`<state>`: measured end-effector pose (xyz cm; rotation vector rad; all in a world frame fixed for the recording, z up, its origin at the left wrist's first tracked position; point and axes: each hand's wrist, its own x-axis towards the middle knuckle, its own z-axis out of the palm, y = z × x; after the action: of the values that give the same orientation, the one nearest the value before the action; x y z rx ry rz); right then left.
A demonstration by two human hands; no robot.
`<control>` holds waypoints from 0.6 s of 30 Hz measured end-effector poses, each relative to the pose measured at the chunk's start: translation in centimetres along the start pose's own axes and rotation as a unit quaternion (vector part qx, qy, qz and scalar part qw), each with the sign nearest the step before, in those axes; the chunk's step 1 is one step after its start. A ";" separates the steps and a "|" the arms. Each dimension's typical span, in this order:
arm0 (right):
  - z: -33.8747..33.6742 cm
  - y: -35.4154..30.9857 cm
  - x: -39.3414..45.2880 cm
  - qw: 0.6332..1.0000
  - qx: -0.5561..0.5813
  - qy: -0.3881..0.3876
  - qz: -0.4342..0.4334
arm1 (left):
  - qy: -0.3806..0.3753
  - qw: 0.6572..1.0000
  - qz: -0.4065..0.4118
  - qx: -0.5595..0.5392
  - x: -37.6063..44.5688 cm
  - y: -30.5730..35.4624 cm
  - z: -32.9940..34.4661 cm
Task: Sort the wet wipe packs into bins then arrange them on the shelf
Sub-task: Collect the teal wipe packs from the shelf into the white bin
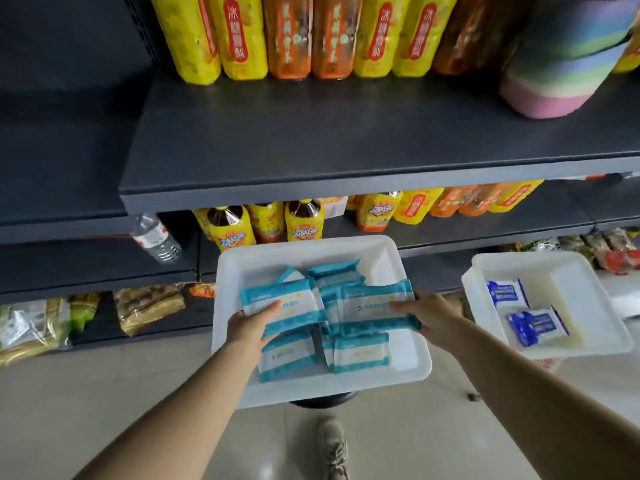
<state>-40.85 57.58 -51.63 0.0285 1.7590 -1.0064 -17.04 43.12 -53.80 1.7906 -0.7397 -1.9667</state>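
Shelf (346, 133) above, bare dark board at the front; below it white bin (242, 271) full of teal wipe packs, second bin (588, 271) at right with blue packs (536, 323). Soft, light, slick film by the look, best pinched across the flat faces. Left hand (252, 327) gripping one teal pack (280, 303), right hand (433, 317) gripping another (374, 306), both just over the pile.

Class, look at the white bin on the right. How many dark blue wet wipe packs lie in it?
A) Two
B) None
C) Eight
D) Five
A: the right white bin holds just two dark blue packs, one near its back-left corner and another in front of it.
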 end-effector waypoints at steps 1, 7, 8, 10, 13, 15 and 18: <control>-0.4 0.6 1.4 1.000 0.000 -0.005 0.013 | 0.014 1.000 -0.005 -0.004 1.4 -0.6 0.5; -0.4 2.5 8.5 0.997 0.008 0.003 0.076 | 0.092 0.995 -0.009 -0.026 7.9 -2.0 3.6; -0.1 2.9 9.6 0.997 0.000 0.004 0.081 | 0.107 0.994 -0.007 -0.029 8.7 -2.1 4.1; 0.7 3.8 11.4 0.996 -0.025 0.001 0.086 | 0.146 0.989 -0.003 -0.022 10.6 -2.6 4.7; 1.8 5.2 13.2 0.988 -0.147 0.022 0.043 | 0.218 0.975 0.003 0.045 12.8 -3.8 4.7; 2.3 5.7 13.6 0.971 -0.235 0.048 0.005 | 0.250 0.963 0.017 0.098 13.4 -4.3 4.7; 2.5 6.1 13.6 0.959 -0.275 0.065 -0.031 | 0.272 0.949 0.031 0.157 13.6 -4.2 4.9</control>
<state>-42.06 54.06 -66.30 -0.3211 2.1184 -0.5363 -23.22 38.91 -66.91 2.3155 -0.9304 -1.2568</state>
